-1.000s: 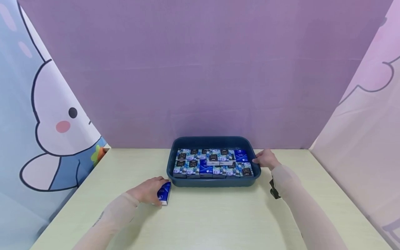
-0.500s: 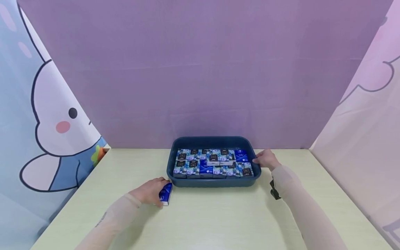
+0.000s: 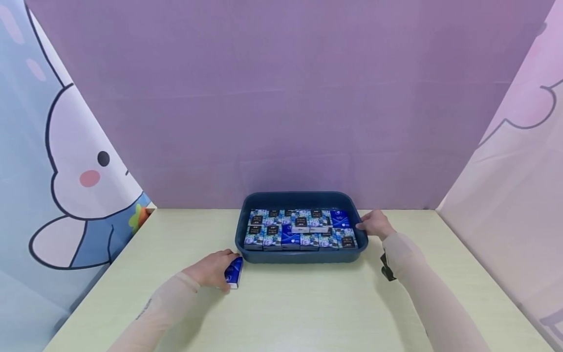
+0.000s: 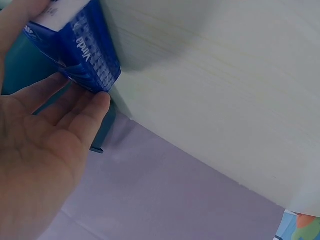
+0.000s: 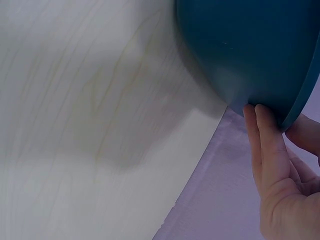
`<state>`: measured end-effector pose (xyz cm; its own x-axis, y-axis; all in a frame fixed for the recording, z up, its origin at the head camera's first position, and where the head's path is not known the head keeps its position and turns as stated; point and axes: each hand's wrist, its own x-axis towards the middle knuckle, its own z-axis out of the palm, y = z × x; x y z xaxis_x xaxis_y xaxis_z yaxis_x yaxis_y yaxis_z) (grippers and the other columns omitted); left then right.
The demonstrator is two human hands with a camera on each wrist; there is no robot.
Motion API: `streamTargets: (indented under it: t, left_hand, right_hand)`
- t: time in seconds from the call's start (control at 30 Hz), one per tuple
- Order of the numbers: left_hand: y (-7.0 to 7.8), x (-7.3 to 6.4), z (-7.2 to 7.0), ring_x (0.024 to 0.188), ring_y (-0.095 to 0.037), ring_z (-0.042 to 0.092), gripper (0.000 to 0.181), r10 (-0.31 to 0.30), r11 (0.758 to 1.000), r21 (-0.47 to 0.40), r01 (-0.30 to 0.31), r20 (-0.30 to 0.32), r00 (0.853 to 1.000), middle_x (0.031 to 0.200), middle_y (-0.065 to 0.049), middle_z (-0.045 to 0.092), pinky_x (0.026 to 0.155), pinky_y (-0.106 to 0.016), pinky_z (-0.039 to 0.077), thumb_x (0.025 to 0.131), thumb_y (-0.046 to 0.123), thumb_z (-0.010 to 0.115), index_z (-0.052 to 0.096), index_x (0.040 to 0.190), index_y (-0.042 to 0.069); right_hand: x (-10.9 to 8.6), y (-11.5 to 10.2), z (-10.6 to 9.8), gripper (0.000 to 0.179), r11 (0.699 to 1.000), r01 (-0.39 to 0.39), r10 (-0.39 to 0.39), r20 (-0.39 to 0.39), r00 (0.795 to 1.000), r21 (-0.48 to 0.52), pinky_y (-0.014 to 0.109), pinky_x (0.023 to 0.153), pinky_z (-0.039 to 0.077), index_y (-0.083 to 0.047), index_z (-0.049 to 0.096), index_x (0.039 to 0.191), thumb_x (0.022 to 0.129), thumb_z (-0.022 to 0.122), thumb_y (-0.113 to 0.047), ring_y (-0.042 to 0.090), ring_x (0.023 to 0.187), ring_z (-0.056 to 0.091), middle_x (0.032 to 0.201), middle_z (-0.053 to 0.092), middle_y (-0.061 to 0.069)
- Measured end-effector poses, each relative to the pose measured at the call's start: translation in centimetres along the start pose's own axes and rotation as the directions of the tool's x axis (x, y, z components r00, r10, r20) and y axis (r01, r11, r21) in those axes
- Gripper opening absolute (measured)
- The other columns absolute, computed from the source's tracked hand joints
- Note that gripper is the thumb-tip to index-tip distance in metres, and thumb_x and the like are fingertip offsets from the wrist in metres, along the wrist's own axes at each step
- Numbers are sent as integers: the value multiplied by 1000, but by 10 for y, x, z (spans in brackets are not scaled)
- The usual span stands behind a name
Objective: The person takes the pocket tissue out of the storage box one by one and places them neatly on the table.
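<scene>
In the head view a dark teal plastic basin [image 3: 303, 257] sits at the back of the table, with several tissue packs inside. Most have a blue floral print; a plain blue pack [image 3: 291, 238] lies in the front row, and two floral packs rest on top of the others. My left hand [image 3: 211, 270] grips a blue Vinda tissue pack [image 4: 90, 50] between thumb and fingers, just off the basin's front left corner. At the basin's right side my right hand [image 3: 376, 224] pinches the rim, thumb on one side and fingers along the outer wall [image 5: 240, 45].
A pale wood-grain table [image 3: 299, 308] spreads in front of the basin. Behind it rises a purple cloth backdrop [image 3: 281, 107], with cartoon-printed cloths at left [image 3: 83, 146] and right. A small black object [image 3: 387, 268] shows beside the right forearm.
My left hand has shifted slightly to the right with the blue tissue pack. The right hand stays at the basin's rim, and the basin has not visibly moved.
</scene>
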<state>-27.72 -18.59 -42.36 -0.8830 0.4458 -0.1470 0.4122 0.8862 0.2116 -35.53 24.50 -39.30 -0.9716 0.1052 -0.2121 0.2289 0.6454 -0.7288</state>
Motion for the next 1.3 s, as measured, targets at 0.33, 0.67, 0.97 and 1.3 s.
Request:
streamTargets:
  t: [0.33,0.67,0.97,1.3]
  left_hand:
    - [2,0,-1,98,-22,53,81,-16,1000,4,16,10,1000,115,-9,55,92,-40,46,56,23,86,51,126,1]
    - [4,0,-2,101,-24,53,83,-35,999,14,34,21,999,118,-11,54,94,-42,45,56,26,87,50,126,1]
    - [5,-1,-7,107,-26,52,88,-61,998,-2,61,21,998,126,-12,51,96,-46,44,55,34,87,49,129,4]
    - [21,-18,-35,100,-25,57,51,-37,996,76,42,-68,997,115,-10,60,90,-48,47,70,29,78,63,113,7]
  right_hand:
    - [2,1,0,37,1000,-8,8,4,1000,2,43,87,50,17,50,118,88,57,-4,36,100,61,117,55,33]
    - [3,2,-1,36,1000,-7,7,14,1000,7,42,86,51,17,52,116,87,58,-3,35,98,63,115,56,32]
    - [1,1,-1,39,1000,-3,3,16,1000,18,43,87,51,18,48,119,87,57,-3,38,103,60,119,52,34]
    - [6,3,0,39,1000,-5,4,17,1000,22,42,86,51,17,49,119,87,58,-3,37,102,61,118,54,33]
